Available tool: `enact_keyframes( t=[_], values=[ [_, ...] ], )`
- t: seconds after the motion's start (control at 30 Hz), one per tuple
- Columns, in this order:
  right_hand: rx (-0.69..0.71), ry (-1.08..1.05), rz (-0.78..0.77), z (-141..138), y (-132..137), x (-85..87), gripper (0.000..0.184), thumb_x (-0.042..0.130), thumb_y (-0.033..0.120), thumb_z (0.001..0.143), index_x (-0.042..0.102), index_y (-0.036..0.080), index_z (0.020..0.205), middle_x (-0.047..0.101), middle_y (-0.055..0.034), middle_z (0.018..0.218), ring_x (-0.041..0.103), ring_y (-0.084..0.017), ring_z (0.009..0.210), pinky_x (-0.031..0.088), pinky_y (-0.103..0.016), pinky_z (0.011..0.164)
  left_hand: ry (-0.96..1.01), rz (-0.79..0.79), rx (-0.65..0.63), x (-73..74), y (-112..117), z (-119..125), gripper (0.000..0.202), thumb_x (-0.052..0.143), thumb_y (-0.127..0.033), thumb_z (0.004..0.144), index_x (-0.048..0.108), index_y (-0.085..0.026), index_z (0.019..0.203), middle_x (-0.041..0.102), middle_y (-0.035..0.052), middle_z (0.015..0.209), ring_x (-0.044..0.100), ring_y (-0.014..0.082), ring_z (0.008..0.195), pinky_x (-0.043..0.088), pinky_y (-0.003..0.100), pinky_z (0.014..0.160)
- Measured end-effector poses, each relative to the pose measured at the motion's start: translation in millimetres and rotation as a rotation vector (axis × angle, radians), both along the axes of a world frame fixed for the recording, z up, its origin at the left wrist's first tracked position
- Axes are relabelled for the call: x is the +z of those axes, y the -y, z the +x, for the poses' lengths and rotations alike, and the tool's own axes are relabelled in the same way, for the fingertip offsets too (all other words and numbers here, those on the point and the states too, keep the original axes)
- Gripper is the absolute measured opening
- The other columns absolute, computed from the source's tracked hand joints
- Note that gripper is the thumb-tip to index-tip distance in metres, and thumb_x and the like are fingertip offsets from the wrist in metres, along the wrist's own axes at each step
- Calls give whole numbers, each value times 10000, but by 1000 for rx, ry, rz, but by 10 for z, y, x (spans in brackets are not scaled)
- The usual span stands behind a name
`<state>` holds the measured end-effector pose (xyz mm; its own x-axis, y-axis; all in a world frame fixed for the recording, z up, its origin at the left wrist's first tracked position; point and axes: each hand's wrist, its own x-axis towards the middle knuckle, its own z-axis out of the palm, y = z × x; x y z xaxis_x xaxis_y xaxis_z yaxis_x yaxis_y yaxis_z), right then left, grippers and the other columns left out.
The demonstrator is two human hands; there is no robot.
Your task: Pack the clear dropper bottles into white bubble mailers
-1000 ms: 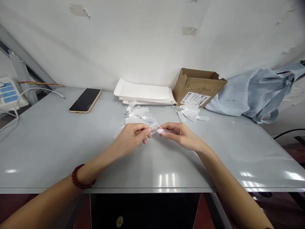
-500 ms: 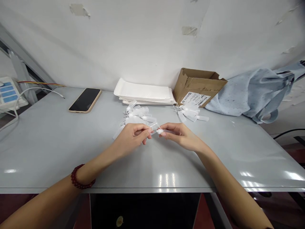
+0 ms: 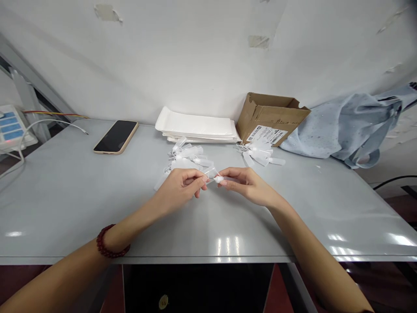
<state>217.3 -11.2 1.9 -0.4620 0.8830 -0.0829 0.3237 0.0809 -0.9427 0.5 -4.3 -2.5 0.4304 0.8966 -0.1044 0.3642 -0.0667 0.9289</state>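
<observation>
My left hand [image 3: 185,186] is closed in a pinch above the grey table. Between its thumb and forefinger is the end of a clear strip [image 3: 210,171] or a thin string; which of the two I cannot tell. Facing it, my right hand [image 3: 247,186] pinches a small white plastic tube [image 3: 218,178] with a narrow tip that points at the left fingertips. Just behind the left hand lies a heap of white plastic tubes [image 3: 187,152] with strings. A smaller pile of similar tubes [image 3: 259,153] rests beyond the right hand.
A stack of white paper sleeves [image 3: 198,124] lies against the wall beside an open cardboard box [image 3: 276,115]. To the right is a light blue cloth bag [image 3: 325,126]. A phone [image 3: 116,137], a white cable [image 3: 65,123] and a power strip [image 3: 14,130] are at left.
</observation>
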Motion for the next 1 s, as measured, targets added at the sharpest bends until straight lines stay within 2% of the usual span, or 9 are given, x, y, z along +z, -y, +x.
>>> enact_keyframes(
  t=[0.63, 1.0],
  values=[
    [-2, 25, 16, -5, 1, -17, 257, 583, 337, 859, 685, 210, 1058, 691, -34, 999, 609, -196, 951, 449, -334, 852, -10, -7, 6, -3, 5, -5, 270, 534, -370, 867, 656, -166, 738, 570, -13, 579, 519, 102, 543, 376, 202, 481],
    [-8, 37, 27, -21, 4, -14, 249, 585, 309, 855, 686, 178, 1040, 692, -43, 983, 608, -192, 932, 448, -323, 838, -11, -26, -3, 7, -5, 6, 239, 535, -338, 862, 664, -162, 767, 593, -20, 605, 538, 93, 560, 390, 182, 501]
  ],
)
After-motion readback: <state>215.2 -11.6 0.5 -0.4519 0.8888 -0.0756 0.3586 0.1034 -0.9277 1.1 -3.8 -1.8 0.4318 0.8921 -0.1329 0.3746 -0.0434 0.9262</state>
